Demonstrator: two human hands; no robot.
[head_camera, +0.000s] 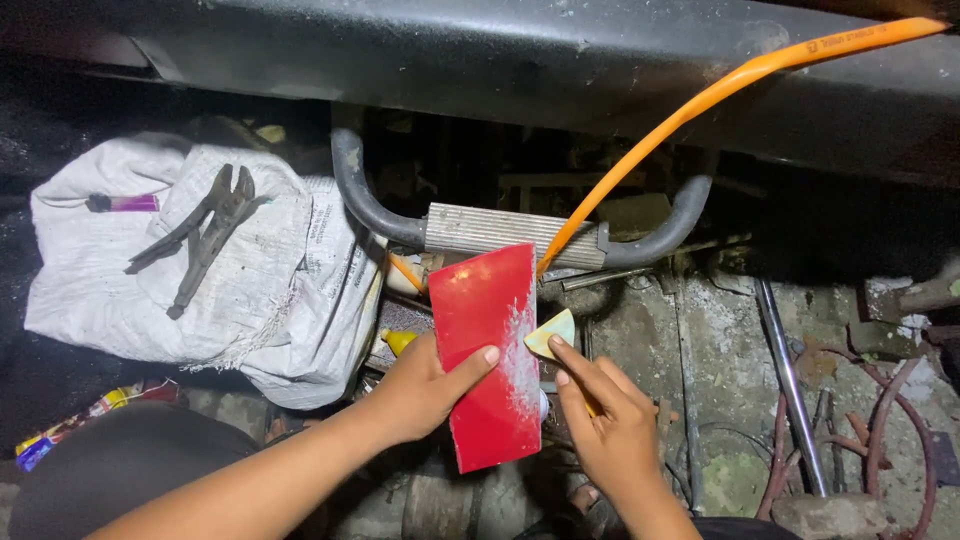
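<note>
My left hand (425, 385) grips the red plastic panel (487, 355) from its left edge, thumb laid across the face and fingers curled behind it; the panel stands tilted, its lower end near my lap and its upper end toward the pipe; a whitish smear runs down its right side. My right hand (605, 425) is closed on a small cream-coloured wedge (550, 333), pinched between thumb and 2 fingers, and the wedge touches the panel's right edge beside the smear. Whether something else sits in that palm I cannot tell.

Below and to the right lies rough, stained concrete floor (720, 360); a steel rod (790, 385) lies slanted across it, and rusty wire loops (880, 430) curl just beside the rod.

To my left a white woven sack (270, 300) is bunched up; on it rest 1 pair of dark locking pliers (205, 230) and, further left, a purple lighter (125, 203).

Just beyond the panel's top edge sits a ribbed metal block (490, 232) fitted on a bent grey pipe (355, 190); an orange hose (720, 95) rises from beside the block up to the right. Farthest off, a dark metal beam (480, 50) crosses the whole view.
</note>
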